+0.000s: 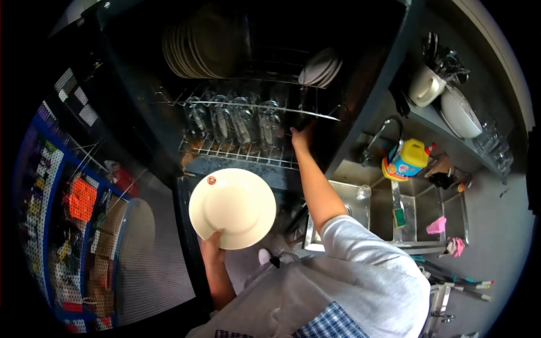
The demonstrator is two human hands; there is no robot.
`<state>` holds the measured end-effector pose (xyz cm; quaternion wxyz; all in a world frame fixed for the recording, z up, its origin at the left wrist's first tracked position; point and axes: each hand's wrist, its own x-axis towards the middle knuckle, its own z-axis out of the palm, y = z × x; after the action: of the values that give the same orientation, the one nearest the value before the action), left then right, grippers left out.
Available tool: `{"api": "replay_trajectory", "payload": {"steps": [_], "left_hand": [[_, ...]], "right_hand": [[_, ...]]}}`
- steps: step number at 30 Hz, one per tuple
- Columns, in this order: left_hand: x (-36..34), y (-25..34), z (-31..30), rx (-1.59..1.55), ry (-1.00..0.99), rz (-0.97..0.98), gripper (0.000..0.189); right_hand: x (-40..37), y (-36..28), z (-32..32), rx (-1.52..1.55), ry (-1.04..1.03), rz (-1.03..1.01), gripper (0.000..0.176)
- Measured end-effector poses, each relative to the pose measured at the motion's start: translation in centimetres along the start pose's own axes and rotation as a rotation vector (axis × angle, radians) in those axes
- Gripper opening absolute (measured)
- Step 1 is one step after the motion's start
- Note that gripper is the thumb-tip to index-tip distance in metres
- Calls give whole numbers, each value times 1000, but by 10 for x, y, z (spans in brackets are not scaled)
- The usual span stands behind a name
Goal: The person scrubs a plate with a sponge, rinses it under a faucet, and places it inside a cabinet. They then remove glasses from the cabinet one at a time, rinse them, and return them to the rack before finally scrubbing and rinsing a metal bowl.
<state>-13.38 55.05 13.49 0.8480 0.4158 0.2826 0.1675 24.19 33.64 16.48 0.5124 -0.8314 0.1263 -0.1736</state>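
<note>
My left hand (213, 246) grips a cream dinner plate (234, 205) by its near rim, thumb on top. A small round red sticker (212, 180) marks the plate's far left rim. My right hand (302, 137) reaches into the dark cabinet, beside the right end of the wire rack (239, 153). Shadow hides most of its fingers, so what they touch cannot be made out. Left of that hand, several clear glass mugs (243, 124) stand in a row on the rack. Above them, a stack of cream plates (197, 48) and some white dishes (321, 67) stand on edge.
The cabinet's right side wall (369, 84) separates it from a steel sink (380, 211). A yellow detergent jug (410, 160) stands behind the sink, near the curved faucet (394, 127). A white pitcher of utensils (426, 85) and a white bowl (459, 111) sit on a shelf.
</note>
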Motion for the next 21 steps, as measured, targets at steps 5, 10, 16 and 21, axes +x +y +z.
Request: {"api": "replay_trajectory", "payload": {"steps": [5, 10, 16, 21], "left_hand": [[-3, 1, 2, -32, -25, 67, 62], [1, -4, -6, -64, -45, 65, 63], [15, -10, -19, -54, -3, 13, 61], [-8, 9, -1, -132, 22, 10, 58]], "right_hand": [[15, 12, 15, -15, 71, -94, 104], [-18, -1, -18, -217, 70, -313, 72], [-159, -126, -115, 29, -469, -789, 27], [-96, -252, -67, 293, -295, -926, 11]]}}
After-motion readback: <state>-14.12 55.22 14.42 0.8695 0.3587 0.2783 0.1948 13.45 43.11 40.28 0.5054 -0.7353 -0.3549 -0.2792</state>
